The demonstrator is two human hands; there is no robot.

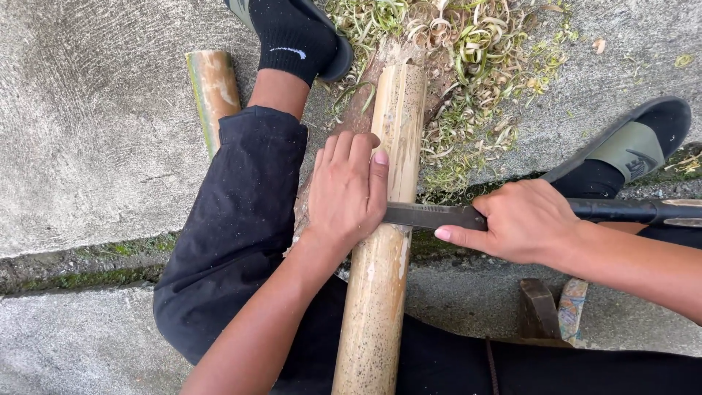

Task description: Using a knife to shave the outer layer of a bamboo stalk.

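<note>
**Bamboo pole held flat, blade set across it**

Bamboo is the thing in hand: a pale, speckled bamboo pole (380, 278) runs from the bottom of the view up between the person's legs, its far end resting among a heap of curled green and yellow shavings (475, 66) on the concrete ground (88, 132).

Both forearms reach in from below. The left hand (347, 192) lies palm down on the left side of the pole, about halfway along its visible length, fingers together and pointing away from the body, thumb stretched along the pole's top. It presses flat against the bamboo instead of wrapping round it.

The right hand (523, 219) comes in from the right with the wrist level. Its fingers are curled tight around a long dark knife (428, 216), gripping where blade meets handle, and the thumb points along the blade toward the pole. The blade lies crosswise to the pole, its tip touching the bamboo just beside the left thumb. The dark handle (636, 211) sticks out to the right behind the hand.

A second, shorter bamboo piece (213, 88) with a green edge lies to the left of the black-trousered left leg (234, 219). Feet in black socks and sandals (636, 143) sit either side of the shavings.
</note>
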